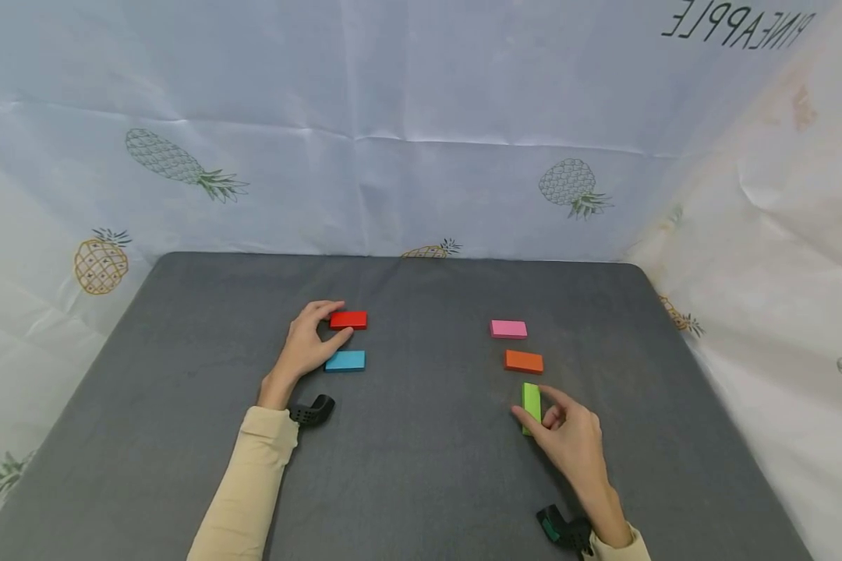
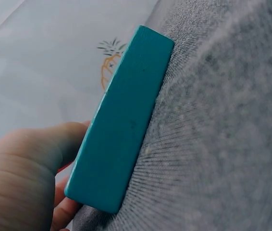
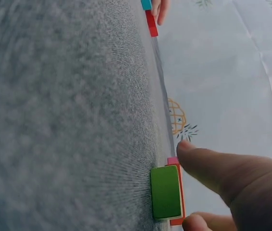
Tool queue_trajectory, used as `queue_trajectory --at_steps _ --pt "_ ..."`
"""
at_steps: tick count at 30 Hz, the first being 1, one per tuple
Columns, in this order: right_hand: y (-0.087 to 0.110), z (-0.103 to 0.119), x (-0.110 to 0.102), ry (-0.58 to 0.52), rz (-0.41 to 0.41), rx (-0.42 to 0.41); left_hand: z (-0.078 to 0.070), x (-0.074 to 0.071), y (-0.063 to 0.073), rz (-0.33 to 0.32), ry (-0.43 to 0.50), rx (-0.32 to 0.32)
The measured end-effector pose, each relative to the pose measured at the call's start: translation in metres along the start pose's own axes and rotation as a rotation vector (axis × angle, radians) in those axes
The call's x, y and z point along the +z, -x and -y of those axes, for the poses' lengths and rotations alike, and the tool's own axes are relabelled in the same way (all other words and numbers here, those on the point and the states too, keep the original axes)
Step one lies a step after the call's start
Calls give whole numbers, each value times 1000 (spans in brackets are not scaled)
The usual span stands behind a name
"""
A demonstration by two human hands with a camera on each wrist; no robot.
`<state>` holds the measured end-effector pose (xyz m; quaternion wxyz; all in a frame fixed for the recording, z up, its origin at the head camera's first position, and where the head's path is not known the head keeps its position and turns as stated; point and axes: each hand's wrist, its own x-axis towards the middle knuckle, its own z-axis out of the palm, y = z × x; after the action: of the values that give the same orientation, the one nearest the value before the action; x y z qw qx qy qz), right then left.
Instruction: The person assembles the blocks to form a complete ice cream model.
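Observation:
At the red block my left hand reaches around the left end, forefinger along the far edge and thumb close to the near edge. A blue block lies just below that thumb; in the left wrist view the blue block hides part of the hand. My right hand straddles a lime green block, thumb on its left side and forefinger by its upper right. In the right wrist view the thumb stands apart from the green block. Its other fingers are bent inward.
Beyond the green block lie an orange block and a pink block. Everything rests on a dark grey cloth-covered table. White pineapple-print curtain hangs behind and at the sides. Each wrist wears a black camera mount.

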<state>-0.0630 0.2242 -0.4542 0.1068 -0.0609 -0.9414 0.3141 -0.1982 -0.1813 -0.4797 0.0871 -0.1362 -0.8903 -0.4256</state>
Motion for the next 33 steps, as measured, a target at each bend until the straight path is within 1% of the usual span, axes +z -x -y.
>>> queue_trajectory --at_steps 11,18,27,33 --pt "0 0 -2 27 62 44 0 0 -1 2 -12 -24" --pt "-2 0 1 33 71 58 -1 1 -1 -28 -52 3" --pt "-1 -2 2 14 81 68 -1 2 -2 -20 -48 -16" --pt "-1 -2 1 -1 88 75 -1 2 -2 -24 -35 -8"
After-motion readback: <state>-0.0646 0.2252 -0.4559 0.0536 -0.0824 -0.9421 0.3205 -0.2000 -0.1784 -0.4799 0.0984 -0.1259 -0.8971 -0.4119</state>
